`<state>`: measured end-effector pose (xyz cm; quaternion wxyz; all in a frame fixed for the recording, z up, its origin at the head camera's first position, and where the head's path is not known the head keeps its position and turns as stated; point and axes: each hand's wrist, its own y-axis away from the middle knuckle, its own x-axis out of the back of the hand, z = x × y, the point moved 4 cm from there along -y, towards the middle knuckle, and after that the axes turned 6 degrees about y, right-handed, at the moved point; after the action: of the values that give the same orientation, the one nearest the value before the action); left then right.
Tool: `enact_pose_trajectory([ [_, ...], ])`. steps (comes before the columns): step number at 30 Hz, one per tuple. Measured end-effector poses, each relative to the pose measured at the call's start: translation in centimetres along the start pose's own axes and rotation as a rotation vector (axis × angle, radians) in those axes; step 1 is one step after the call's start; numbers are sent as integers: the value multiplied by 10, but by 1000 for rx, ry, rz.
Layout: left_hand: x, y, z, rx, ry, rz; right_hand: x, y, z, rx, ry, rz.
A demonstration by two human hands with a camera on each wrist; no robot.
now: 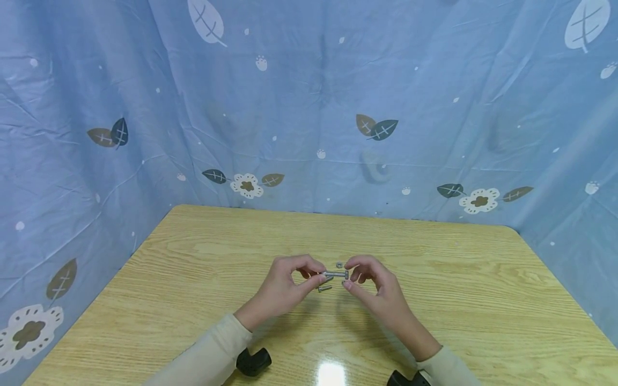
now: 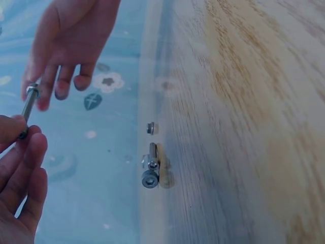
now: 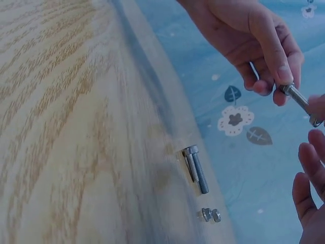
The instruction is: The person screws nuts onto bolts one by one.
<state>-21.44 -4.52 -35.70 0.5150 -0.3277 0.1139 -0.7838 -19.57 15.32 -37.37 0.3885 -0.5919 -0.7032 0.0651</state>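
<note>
My left hand (image 1: 287,281) pinches one end of a metal bolt (image 1: 335,274) between thumb and forefinger. The bolt is held level above the table, and a nut (image 1: 346,275) sits at its right end. Around that nut, the thumb and forefinger of my right hand (image 1: 381,289) stand apart, with a gap on either side of it. Below, two more bolts (image 3: 199,170) lie side by side on the wood. Close to them are two small nuts (image 3: 206,214), though the head view shows just one plainly.
The wooden table (image 1: 217,246) stretches out on every side of the hands. A blue patterned curtain (image 1: 309,107) hangs behind it and along both sides. Black wrist mounts (image 1: 254,362) show near the sleeves.
</note>
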Motion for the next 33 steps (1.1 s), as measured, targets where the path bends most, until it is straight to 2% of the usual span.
enact_pose_trajectory([
  [5, 0, -1, 1, -3, -6, -3, 0, 0, -1, 67, -15, 12],
  [12, 0, 0, 2, -7, -7, -4, 1, 0, 0, 12, 15, 4],
  [20, 0, 0, 3, 2, -2, -7, 1, 0, 2, -11, 12, -3],
  [27, 1, 0, 2, 14, 8, 6, 1, 0, -1, 39, 29, 14],
  [33, 0, 0, 3, -2, 5, -3, 2, 0, -1, 53, 47, 28],
])
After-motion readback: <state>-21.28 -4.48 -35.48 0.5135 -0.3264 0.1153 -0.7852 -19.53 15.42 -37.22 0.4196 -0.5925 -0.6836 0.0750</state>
